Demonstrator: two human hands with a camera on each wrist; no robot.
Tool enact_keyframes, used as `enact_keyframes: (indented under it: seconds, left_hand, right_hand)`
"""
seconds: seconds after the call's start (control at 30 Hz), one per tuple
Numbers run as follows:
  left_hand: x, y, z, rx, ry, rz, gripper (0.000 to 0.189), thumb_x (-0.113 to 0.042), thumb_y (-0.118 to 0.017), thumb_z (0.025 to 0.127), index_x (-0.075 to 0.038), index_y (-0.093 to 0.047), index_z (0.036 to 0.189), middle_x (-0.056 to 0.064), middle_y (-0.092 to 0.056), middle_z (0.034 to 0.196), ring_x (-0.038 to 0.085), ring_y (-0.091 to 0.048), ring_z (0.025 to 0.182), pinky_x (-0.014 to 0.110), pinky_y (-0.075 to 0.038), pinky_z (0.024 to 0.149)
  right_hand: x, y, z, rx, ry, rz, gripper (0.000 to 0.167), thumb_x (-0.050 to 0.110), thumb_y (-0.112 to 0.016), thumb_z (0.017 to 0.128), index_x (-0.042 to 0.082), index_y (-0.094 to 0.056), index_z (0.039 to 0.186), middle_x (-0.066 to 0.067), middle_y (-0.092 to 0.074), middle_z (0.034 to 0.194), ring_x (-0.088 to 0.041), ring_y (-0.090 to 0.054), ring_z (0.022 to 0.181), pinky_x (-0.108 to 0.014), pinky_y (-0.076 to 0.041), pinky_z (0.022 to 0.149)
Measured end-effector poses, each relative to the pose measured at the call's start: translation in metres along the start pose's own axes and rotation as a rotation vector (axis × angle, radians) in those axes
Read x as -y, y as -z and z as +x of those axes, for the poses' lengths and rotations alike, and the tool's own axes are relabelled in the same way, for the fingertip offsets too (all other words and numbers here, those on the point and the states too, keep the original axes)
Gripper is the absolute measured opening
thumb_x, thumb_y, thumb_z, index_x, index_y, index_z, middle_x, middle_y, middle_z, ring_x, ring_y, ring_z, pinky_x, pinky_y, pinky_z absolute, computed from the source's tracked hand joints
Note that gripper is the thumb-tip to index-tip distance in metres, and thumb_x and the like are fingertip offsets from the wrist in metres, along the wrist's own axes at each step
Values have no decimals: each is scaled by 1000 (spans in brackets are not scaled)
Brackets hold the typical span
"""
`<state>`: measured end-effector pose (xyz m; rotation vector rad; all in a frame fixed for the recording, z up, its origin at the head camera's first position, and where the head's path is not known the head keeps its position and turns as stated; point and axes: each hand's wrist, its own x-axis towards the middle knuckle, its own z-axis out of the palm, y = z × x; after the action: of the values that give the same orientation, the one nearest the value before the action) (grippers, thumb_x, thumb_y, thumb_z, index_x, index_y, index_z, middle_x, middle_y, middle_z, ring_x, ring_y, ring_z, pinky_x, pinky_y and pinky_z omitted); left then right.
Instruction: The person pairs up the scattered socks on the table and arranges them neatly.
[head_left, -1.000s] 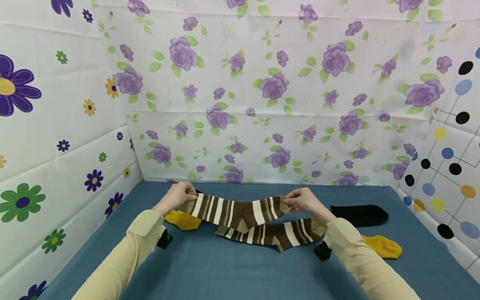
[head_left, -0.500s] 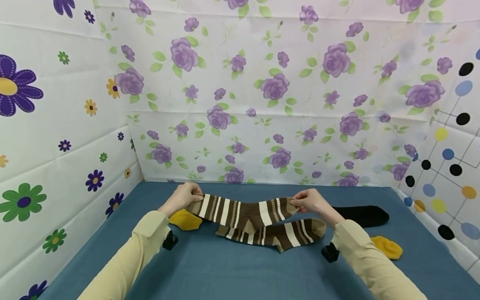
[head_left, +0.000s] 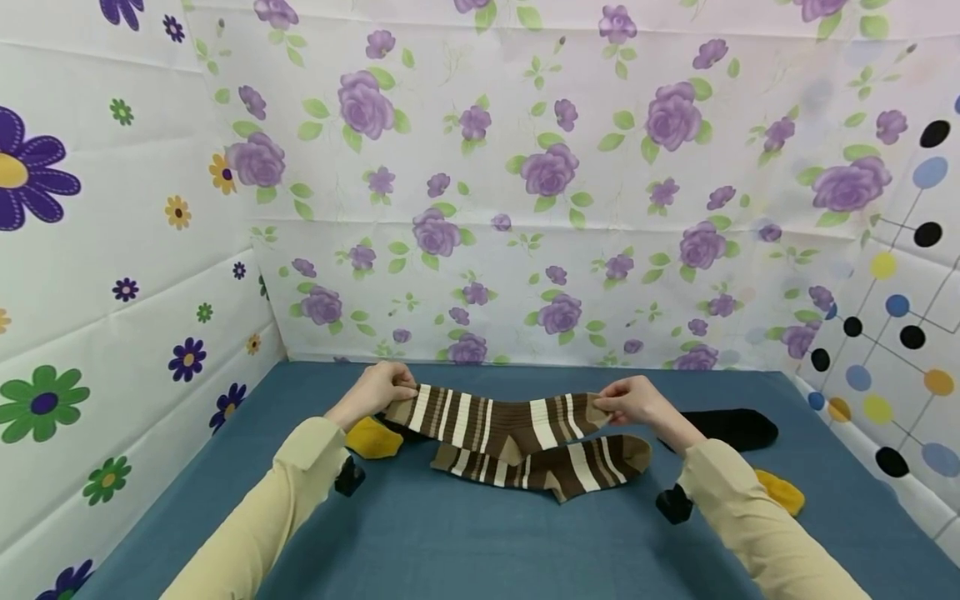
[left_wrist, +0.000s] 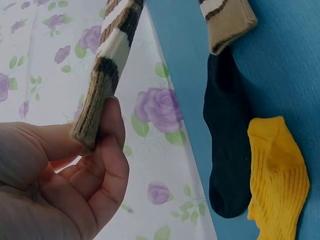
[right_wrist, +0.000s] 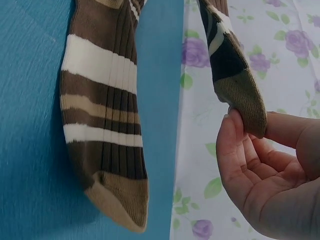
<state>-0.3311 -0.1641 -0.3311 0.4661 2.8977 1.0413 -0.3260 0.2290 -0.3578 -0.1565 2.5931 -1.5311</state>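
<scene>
A brown sock with white and tan stripes (head_left: 480, 421) is stretched between both hands, raised off the table. My left hand (head_left: 381, 390) pinches its tan ribbed cuff (left_wrist: 92, 112) between thumb and fingers. At the other end, the tan toe (right_wrist: 247, 102) is pinched by my right hand (head_left: 633, 402). A matching striped sock (head_left: 592, 467) lies flat below and slightly nearer, partly covered in the head view by the raised one. In the right wrist view that lying sock (right_wrist: 102, 115) shows its tan toe end.
On the left lie a yellow sock (head_left: 372, 439) and a black sock (left_wrist: 227, 135), side by side. Another black sock (head_left: 727, 429) and a yellow piece (head_left: 782, 493), partly behind the right sleeve, lie at the right. Flowered cloth walls (head_left: 480, 275) border the blue table (head_left: 480, 550).
Both hands have shifted a little to the right, carrying the stretched striped sock with them. The sock on the table beneath stays where it was.
</scene>
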Motion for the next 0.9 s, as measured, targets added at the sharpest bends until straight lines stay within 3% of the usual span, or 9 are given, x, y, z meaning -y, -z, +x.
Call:
enact_keyframes:
  seconds: [0.4, 0.9]
  left_hand:
    - [-6, -9, 5, 7, 14, -25, 5, -5, -61, 86, -2, -61, 91, 4, -57, 84, 18, -51, 69, 32, -44, 61]
    - [-13, -32, 11, 31, 23, -108, 7, -5, -62, 85, -3, -62, 92, 5, -58, 85, 18, -53, 66, 38, -49, 59]
  right_hand:
    - [-7, 11, -5, 5, -10, -26, 25, 8, -62, 86, -11, -60, 102, -12, -59, 81, -21, -60, 65, -39, -51, 64]
    - [-15, 34, -11, -4, -45, -35, 30, 11, -61, 87, -12, -58, 106, -9, -61, 80, -21, -60, 68, -33, -51, 61]
